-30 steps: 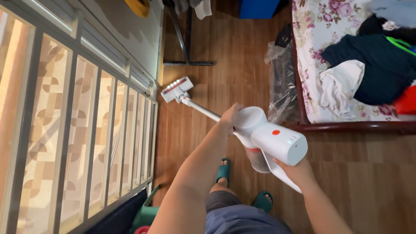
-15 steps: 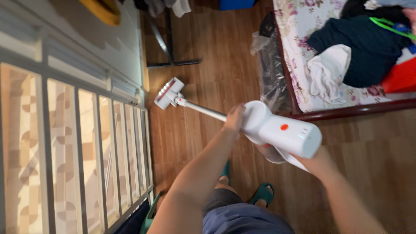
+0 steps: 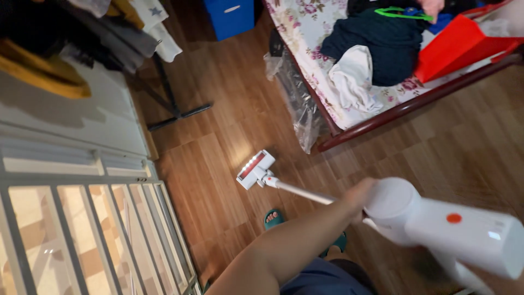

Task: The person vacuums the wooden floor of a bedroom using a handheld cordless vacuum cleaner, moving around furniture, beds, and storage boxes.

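While the metal-barred window grille (image 3: 93,235) fills the lower left, a dark clothes rack (image 3: 164,93) hung with grey and yellow garments stands above it on the brown wooden plank floor (image 3: 218,71). Right of the grille, the white floor head with its red strip (image 3: 255,169) lies flat on the planks, well apart from the rack's foot, and a thin silver tube (image 3: 300,191) runs from it up to the white cordless stick vacuum body (image 3: 442,229). Below the tube a foot in a teal slipper (image 3: 272,218) shows. The left hand (image 3: 360,195) is clenched around the tube's upper end, just at the vacuum body. The right hand is out of view beyond the lower right edge, so I cannot tell its grip.

Just beyond the floor head, a crumpled clear plastic bag (image 3: 300,109) leans against the dark red bed frame (image 3: 404,106); my judgement is that a push too far forward could suck the loose film into the head and clog it.

A blue plastic box (image 3: 229,16) stands shut at the top; its contents are hidden. On the floral sheet (image 3: 305,49), a red bag (image 3: 458,46) lies open, its inside too dim to read, beside dark and white clothes (image 3: 382,49).
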